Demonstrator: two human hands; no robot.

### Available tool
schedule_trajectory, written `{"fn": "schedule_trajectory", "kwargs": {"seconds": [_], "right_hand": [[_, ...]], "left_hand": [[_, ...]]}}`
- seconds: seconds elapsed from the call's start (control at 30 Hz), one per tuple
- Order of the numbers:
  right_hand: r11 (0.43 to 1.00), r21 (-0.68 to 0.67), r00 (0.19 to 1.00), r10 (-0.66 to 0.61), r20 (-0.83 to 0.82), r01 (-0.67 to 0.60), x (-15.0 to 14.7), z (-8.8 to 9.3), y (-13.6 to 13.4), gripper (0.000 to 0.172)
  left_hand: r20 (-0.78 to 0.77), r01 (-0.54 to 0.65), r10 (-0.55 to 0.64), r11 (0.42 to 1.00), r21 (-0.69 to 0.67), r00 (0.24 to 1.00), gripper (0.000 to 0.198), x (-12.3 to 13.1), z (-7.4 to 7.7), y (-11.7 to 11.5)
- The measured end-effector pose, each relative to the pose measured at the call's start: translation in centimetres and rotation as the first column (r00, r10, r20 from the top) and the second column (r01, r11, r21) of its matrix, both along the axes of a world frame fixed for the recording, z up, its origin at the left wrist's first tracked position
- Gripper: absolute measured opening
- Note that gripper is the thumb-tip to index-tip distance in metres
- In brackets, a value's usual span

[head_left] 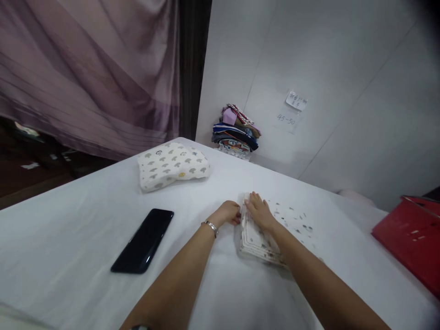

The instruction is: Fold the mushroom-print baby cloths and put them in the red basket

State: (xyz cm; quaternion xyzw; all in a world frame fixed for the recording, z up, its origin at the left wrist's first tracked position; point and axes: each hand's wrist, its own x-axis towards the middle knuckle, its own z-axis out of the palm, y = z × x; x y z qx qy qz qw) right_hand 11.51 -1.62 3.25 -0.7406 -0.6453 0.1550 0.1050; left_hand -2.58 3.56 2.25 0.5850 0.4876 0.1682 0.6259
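Observation:
A folded white cloth (252,236) with small dark prints lies in several layers on the white-covered table. What looks like clear plastic shows along its left and front edges. My right hand (260,213) rests flat on top of it, fingers stretched out towards the far edge. At the cloth's left edge is my left hand (227,212), its fingers curled in; whatever they pinch is too small to make out. A metal bracelet (211,228) circles the left wrist.
Left of my arms lies a black smartphone (143,240). Behind it sits a white folded bundle with grey prints (172,165). A red bag (409,238) stands at the right. Stacked clothes (236,130) rise beyond the table's far edge, by the wall.

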Motion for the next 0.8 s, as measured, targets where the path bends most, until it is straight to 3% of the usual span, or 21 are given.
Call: {"fn": "schedule_trajectory", "kwargs": {"seconds": [0.1, 0.2, 0.37, 0.43, 0.57, 0.63, 0.7, 0.8], "right_hand": [[0.996, 0.035, 0.997, 0.08, 0.022, -0.081, -0.8, 0.2, -3.2, 0.072], [0.981, -0.002, 0.98, 0.192, 0.052, -0.192, -2.3, -0.8, -6.4, 0.073], [0.973, 0.035, 0.969, 0.224, 0.107, -0.229, -4.0, -1.4, -7.7, 0.077], [0.969, 0.023, 0.968, 0.246, 0.056, -0.248, -4.0, -0.7, -7.7, 0.075], [0.957, 0.065, 0.959, 0.283, -0.019, -0.281, -1.6, 1.0, -8.7, 0.067], [0.974, 0.094, 0.978, 0.202, 0.057, -0.207, 1.2, 1.4, -9.4, 0.064], [0.991, 0.116, 0.985, 0.041, 0.168, -0.061, 4.8, 1.1, -10.1, 0.065], [0.978, 0.122, 0.941, -0.196, 0.277, 0.168, 10.5, -0.5, -11.0, 0.067]], "left_hand": [[0.012, -0.028, 0.027, 0.999, 0.039, 1.0, 0.019, -0.1, -0.2, 0.5], [0.018, -0.066, 0.065, 0.989, 0.135, 0.998, 0.029, 0.0, -0.3, 0.8], [0.015, -0.065, 0.064, 0.925, 0.374, 0.998, 0.037, 1.0, 0.0, -0.2], [-0.008, 0.004, -0.001, 0.873, 0.489, 1.0, 0.045, 1.7, 0.0, -0.9], [-0.188, 0.268, -0.191, 0.725, 0.635, 0.963, 0.055, 2.5, -0.7, -2.0], [-0.292, 0.361, -0.221, 0.692, 0.625, 0.93, 0.056, 2.5, -1.2, -2.3], [-0.382, 0.425, -0.219, 0.66, 0.619, 0.898, 0.056, 2.3, -1.5, -2.6], [-0.456, 0.471, -0.198, 0.617, 0.63, 0.868, 0.057, 2.0, -1.7, -2.9]]}}
